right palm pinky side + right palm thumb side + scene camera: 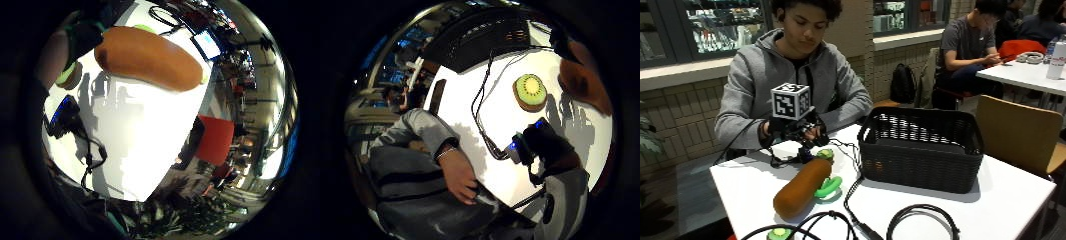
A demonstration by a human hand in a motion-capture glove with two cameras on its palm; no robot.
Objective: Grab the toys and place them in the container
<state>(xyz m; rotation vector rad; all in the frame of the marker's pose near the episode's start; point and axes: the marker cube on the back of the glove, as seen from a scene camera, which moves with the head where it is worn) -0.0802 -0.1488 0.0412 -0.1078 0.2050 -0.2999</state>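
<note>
Gloved right hand (800, 132) grips the green-tipped end of a long orange-brown plush carrot toy (802, 187), fingers curled round it. The toy's other end slopes down to the white surface (1013, 200), left of the black woven plastic basket (923, 150). A halved kiwi toy (530, 91) lies on the surface, well apart from the basket.

Even indoor light is falling on the white desk (1013, 200), which is glaring almost blank beneath the orange toy (150, 57) in the little-finger palm view. The hand's fingers are throwing soft grey shadows onto the desk beside the kiwi slice (530, 91). The basket (923, 150) is casting only a faint shadow on the desk in front of it, and both palm views are darkening and bending toward their edges.
</note>
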